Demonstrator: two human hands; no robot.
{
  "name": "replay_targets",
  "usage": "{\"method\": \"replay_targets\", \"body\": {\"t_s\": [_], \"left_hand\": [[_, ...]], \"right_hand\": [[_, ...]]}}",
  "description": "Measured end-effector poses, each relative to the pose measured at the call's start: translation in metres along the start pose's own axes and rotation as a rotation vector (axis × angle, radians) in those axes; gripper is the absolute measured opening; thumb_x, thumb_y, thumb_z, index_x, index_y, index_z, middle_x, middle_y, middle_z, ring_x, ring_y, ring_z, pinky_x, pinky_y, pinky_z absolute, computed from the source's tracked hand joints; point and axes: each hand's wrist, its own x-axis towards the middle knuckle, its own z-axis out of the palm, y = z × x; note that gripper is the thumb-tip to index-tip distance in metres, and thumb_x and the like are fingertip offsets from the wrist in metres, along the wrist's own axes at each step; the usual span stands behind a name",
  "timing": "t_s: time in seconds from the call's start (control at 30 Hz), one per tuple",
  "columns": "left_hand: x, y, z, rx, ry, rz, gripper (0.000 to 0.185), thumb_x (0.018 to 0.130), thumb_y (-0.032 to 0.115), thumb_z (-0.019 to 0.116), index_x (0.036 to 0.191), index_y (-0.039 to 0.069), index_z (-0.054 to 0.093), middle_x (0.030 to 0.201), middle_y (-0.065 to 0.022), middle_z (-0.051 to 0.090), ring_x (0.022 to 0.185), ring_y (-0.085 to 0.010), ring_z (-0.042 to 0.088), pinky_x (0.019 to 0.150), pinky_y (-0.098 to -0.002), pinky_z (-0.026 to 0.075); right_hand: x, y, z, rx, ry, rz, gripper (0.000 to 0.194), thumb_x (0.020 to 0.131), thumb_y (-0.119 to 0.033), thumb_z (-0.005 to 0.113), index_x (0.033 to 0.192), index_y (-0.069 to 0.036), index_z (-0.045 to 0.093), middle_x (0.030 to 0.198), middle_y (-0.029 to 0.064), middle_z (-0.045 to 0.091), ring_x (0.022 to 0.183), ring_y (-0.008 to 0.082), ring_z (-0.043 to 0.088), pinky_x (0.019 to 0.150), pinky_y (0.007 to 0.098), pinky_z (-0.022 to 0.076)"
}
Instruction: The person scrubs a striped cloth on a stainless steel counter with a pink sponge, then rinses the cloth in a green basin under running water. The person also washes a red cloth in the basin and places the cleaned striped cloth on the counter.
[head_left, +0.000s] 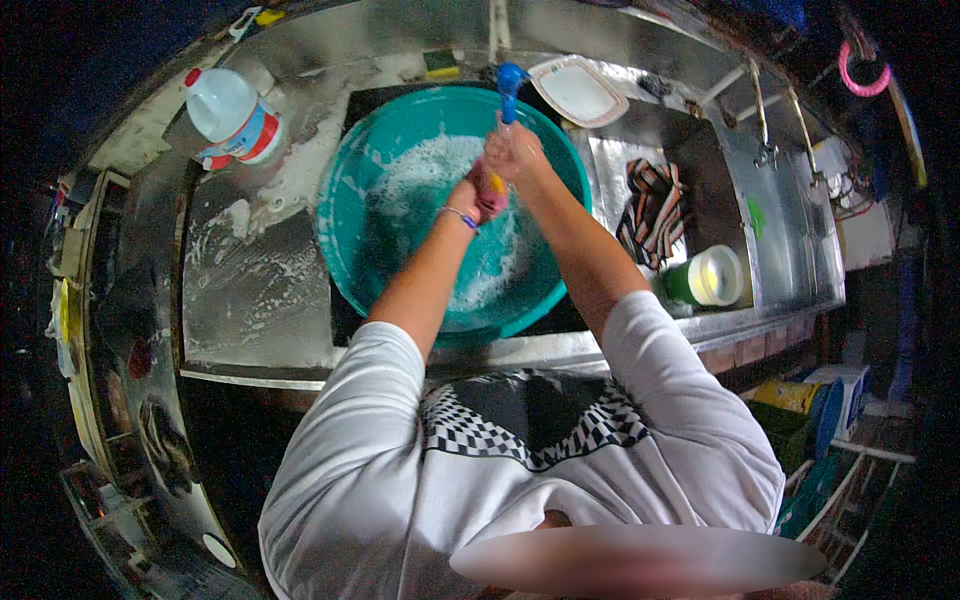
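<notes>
A blue tap spout points down over a large teal plastic basin of sudsy water. Right below the spout, my right hand is wet, its fingers blurred; whether it grips anything is unclear. Just lower and to the left, my left hand closes around a small pink-and-yellow thing, too blurred to name surely. The two hands meet or nearly meet above the water. A beaded bracelet circles my left wrist.
Left of the basin, a plastic jug with a red cap stands on the foamy steel counter. A sponge and a white rimmed plate lie behind. At right are a striped cloth, a tub and metal taps.
</notes>
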Motion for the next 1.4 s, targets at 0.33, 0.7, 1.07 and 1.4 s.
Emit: {"method": "replay_targets", "body": {"t_s": [0.33, 0.7, 1.07, 1.4], "left_hand": [[0.084, -0.004, -0.014, -0.046, -0.152, -0.130, 0.020, 0.092, 0.029, 0.051, 0.082, 0.014, 0.059, 0.077, -0.0030, 0.066, 0.061, -0.0181, 0.062, 0.050, -0.0329, 0.051], [0.055, 0.002, -0.047, 0.081, 0.222, -0.105, 0.023, 0.093, 0.036, 0.049, 0.078, 0.019, 0.055, 0.061, -0.0028, 0.058, 0.045, -0.0204, 0.051, 0.040, -0.0361, 0.042], [0.050, 0.063, -0.042, 0.071, 0.058, -0.033, 0.026, 0.089, 0.039, 0.058, 0.083, 0.014, 0.061, 0.071, -0.0019, 0.062, 0.055, -0.0206, 0.059, 0.054, -0.0356, 0.052], [0.038, 0.036, -0.056, -0.164, 0.197, -0.011, 0.010, 0.089, 0.028, 0.063, 0.087, 0.019, 0.060, 0.070, 0.0011, 0.059, 0.054, -0.0160, 0.052, 0.047, -0.0311, 0.044]], "right_hand": [[-0.017, 0.001, -0.026, -0.678, 0.092, -0.306, 0.007, 0.091, -0.008, 0.050, 0.094, -0.003, 0.054, 0.089, 0.0092, 0.059, 0.086, 0.0256, 0.057, 0.080, 0.0347, 0.0494], [0.004, 0.018, -0.058, -1.651, 0.290, -0.052, 0.030, 0.097, -0.024, 0.044, 0.117, -0.003, 0.049, 0.112, 0.0088, 0.057, 0.105, 0.0204, 0.053, 0.090, 0.0318, 0.0449], [0.027, 0.005, 0.011, 0.143, 0.202, -0.440, 0.034, 0.090, 0.001, 0.055, 0.120, 0.009, 0.042, 0.118, 0.0200, 0.055, 0.109, 0.0261, 0.056, 0.099, 0.0325, 0.0448], [-0.016, 0.036, -0.093, -0.307, 0.374, -0.319, 0.014, 0.091, -0.009, 0.054, 0.102, 0.000, 0.057, 0.095, 0.0084, 0.062, 0.088, 0.0191, 0.060, 0.075, 0.0265, 0.0511]]}}
